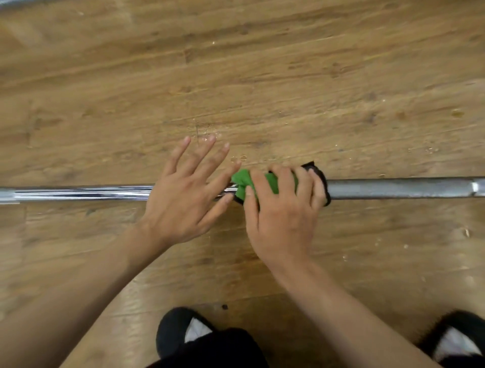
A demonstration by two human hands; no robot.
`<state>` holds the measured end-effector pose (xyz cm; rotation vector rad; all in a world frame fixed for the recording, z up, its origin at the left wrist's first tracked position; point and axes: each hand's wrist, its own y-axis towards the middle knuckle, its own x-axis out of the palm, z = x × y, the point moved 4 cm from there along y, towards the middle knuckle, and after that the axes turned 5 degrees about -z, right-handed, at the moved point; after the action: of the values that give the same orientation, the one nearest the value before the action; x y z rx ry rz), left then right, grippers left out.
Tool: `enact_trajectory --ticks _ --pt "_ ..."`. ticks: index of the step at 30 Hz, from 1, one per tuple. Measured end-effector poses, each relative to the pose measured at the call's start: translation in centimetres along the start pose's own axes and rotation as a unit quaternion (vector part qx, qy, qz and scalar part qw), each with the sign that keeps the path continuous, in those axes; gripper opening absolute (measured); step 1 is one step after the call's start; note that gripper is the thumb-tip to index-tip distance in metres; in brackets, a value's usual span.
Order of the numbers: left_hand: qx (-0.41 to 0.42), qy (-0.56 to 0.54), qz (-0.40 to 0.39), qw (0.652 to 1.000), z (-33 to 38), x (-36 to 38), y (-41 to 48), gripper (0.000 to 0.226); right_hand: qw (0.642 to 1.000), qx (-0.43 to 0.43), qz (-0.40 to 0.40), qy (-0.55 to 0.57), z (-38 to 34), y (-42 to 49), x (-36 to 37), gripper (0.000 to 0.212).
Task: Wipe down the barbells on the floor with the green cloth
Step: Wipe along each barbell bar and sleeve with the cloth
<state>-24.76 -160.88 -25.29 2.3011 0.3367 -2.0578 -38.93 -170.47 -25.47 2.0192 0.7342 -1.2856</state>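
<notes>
Even bright light, soft blur throughout, glare on barbell (78, 193); edges bowed

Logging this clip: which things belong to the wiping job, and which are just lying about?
Job: barbell, cloth, right hand gripping it, left hand over the barbell.
Lying about: shoes, specks on the floor.

A gym or workout room, seen from above: a long steel barbell (393, 187) lies across a wood-plank floor (262, 78) flecked with small pale chips, and part of a second metal bar (21, 2) shows at the top-left corner.
</notes>
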Motion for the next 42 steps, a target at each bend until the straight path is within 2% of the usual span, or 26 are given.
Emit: enact_trajectory --ticks 2,3,7,10,11,12,15,17,18,19,22,24,26,27,28,30,32,33,34,38,40,41,42 --pt "0.003 -0.003 0.013 1.000 -0.1 0.1 -0.1 0.062 0.997 -0.069 -0.021 -0.009 1.9 0.0 -0.5 0.035" --pt "0.000 -0.011 0.025 1.000 -0.2 0.1 -0.3 0.062 0.998 -0.063 -0.012 -0.014 4.1 -0.3 -1.0 0.037" --pt "-0.065 -0.072 0.091 0.991 -2.2 -0.7 -1.5 0.060 0.988 0.124 0.086 -0.045 13.2 -0.8 -3.3 0.037" --pt "-0.089 -0.084 0.093 0.988 -4.2 -0.2 -3.0 0.060 0.961 0.236 0.132 -0.053 10.8 0.3 -2.4 0.025" --pt "-0.094 -0.072 0.083 0.989 -4.8 0.2 -3.5 0.060 0.961 0.239 0.129 -0.045 8.4 0.7 -1.8 0.024" --pt "-0.099 -0.060 0.071 0.991 -5.2 0.5 -3.9 0.060 0.970 0.211 0.113 -0.033 5.6 0.9 -1.0 0.024" --pt "-0.103 -0.040 0.044 0.993 -5.8 1.1 -4.1 0.061 0.999 0.047 0.023 0.004 -1.6 0.9 0.7 0.030" --pt "-0.099 -0.022 0.037 0.994 -5.7 1.3 -3.8 0.062 0.999 -0.040 -0.013 0.000 -1.8 1.1 0.7 0.032" --pt "-0.098 -0.017 0.038 0.994 -5.6 1.4 -3.7 0.063 0.998 -0.053 -0.016 -0.001 -0.4 1.1 0.3 0.034" --pt "-0.097 -0.016 0.040 0.994 -5.6 1.4 -3.5 0.063 0.999 -0.037 -0.008 -0.003 1.8 0.8 -0.2 0.036" --pt "-0.094 -0.019 0.056 0.994 -5.7 1.6 -3.4 0.062 0.995 0.083 0.042 -0.044 8.9 0.2 -2.2 0.036" --pt "-0.101 -0.015 0.067 0.992 -5.7 1.7 -3.3 0.060 0.986 0.146 0.059 -0.061 9.6 0.6 -2.3 0.031" --pt "-0.107 -0.011 0.073 0.992 -5.7 1.7 -3.3 0.059 0.975 0.205 0.072 -0.056 6.6 1.4 -1.7 0.026" --pt "-0.110 -0.011 0.075 0.991 -5.8 1.7 -3.2 0.059 0.978 0.193 0.069 -0.045 3.9 1.8 -1.1 0.026" --pt "-0.111 -0.012 0.077 0.991 -5.8 1.7 -3.2 0.059 0.987 0.147 0.048 -0.036 0.7 2.0 -0.2 0.028" --pt "-0.113 -0.017 0.075 0.991 -6.0 1.7 -3.1 0.061 0.999 -0.002 -0.034 -0.027 -5.3 2.0 1.5 0.032" --pt "-0.114 -0.022 0.066 0.991 -6.2 1.8 -2.9 0.064 0.992 -0.094 -0.079 -0.031 -6.5 2.5 1.7 0.035" --pt "-0.115 -0.021 0.068 0.991 -6.2 1.9 -2.9 0.063 0.991 -0.099 -0.082 -0.031 -5.0 2.6 1.3 0.036" --pt "-0.118 -0.019 0.074 0.990 -6.3 1.9 -3.0 0.062 0.994 -0.080 -0.072 -0.031 -2.5 2.3 0.7 0.037" --pt "-0.126 -0.015 0.108 0.986 -6.2 2.1 -2.7 0.060 0.993 0.085 0.023 -0.077 9.3 1.3 -2.8 0.034" --pt "-0.135 -0.014 0.121 0.983 -6.2 2.2 -2.5 0.060 0.980 0.170 0.055 -0.088 9.1 2.0 -2.4 0.031" --pt "-0.140 -0.011 0.124 0.982 -6.2 2.3 -2.5 0.059 0.976 0.193 0.056 -0.081 7.3 2.6 -1.8 0.031" --pt "-0.142 -0.009 0.126 0.982 -6.3 2.3 -2.5 0.059 0.981 0.177 0.038 -0.072 4.8 3.3 -1.1 0.033"
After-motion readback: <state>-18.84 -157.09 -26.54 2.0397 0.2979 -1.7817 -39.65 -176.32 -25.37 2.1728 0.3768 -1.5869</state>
